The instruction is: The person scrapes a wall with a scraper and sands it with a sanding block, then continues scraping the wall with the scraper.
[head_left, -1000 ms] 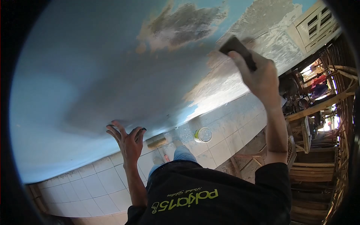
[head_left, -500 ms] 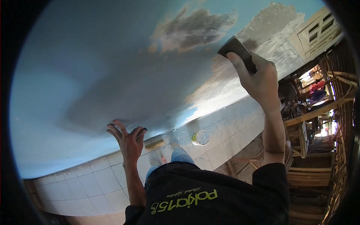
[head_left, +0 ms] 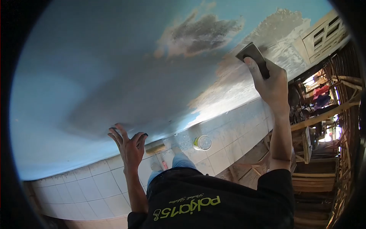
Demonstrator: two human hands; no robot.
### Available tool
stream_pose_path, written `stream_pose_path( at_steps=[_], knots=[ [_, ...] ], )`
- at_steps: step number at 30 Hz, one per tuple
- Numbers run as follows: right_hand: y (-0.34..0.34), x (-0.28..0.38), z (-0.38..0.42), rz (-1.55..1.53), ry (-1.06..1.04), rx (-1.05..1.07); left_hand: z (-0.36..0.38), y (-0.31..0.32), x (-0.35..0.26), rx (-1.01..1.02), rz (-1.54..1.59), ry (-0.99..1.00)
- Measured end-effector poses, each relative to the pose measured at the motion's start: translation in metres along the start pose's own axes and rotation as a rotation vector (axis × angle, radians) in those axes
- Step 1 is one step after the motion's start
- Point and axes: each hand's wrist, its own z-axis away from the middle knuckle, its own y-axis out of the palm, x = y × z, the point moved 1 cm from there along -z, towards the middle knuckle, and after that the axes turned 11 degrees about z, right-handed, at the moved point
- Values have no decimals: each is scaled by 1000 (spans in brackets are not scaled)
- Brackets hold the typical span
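Observation:
My right hand (head_left: 272,82) grips a flat dark grey tool (head_left: 255,57), thumb on its near face. The tool's edge is at the painted wall (head_left: 126,76), beside the grey and white patches at the upper right. Lower left, my left hand (head_left: 131,143) is raised close to the wall's dark shaded area, with its fingers apart. A small dark spot shows at one fingertip; whether it is an object I cannot tell. The wall is blue, with a dark grey cloud shape (head_left: 206,32) above the tool's left side.
Below the wall is a white tiled floor (head_left: 95,187). A white tub (head_left: 203,142) stands on it near my feet, beside a yellowish roller-like item (head_left: 155,149). At the right are wooden benches (head_left: 314,179) and poles. A pale panel with openings (head_left: 324,34) is at the upper right.
My right hand and the dark tool have moved right and slightly down along the wall. My left hand has stayed nearly still. The view has shifted slightly.

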Motion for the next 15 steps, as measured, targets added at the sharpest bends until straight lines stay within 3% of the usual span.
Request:
stream_pose_path(
  at_steps=[4,8,15],
  knots=[
    [3,30,1,-27,-47,-11,-2,1,-5,-26,6,3],
    [4,0,0,-107,22,-25,3,-3,2,8,-12,-4],
    [7,13,4,-48,-29,-50,-1,-2,-1,-5,-31,6]
  ],
)
